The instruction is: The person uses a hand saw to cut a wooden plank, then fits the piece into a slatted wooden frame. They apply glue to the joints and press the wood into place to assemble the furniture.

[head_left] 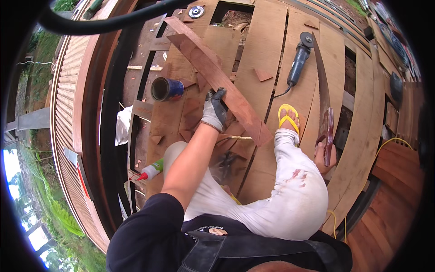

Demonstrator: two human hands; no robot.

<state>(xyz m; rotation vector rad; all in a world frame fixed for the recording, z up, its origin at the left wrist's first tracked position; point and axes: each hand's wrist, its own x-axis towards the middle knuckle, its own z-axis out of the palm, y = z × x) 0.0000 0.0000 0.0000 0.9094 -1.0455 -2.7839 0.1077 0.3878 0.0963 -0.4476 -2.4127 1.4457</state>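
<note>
My left hand [214, 109], in a grey and black work glove, grips the edge of a long reddish wooden board [247, 115]. The board slants from the upper left down toward my yellow flip-flop [288, 115], and a second strip of the same wood [192, 34] appears to lie against its far part. At the right, my bare right hand [324, 157] is closed around the dark red handle of a handsaw [322, 81]. Its blade points away from me, upright beside my right knee and apart from the board. Part of the right hand is hidden behind the handle and knee.
An angle grinder [299, 59] lies on the plank platform [260, 41], close to the saw blade. A dark blue can [167, 89], a red-tipped bottle [152, 169] and several wood offcuts [263, 75] surround the board. Gaps open between planks. A slatted panel [68, 99] stands left.
</note>
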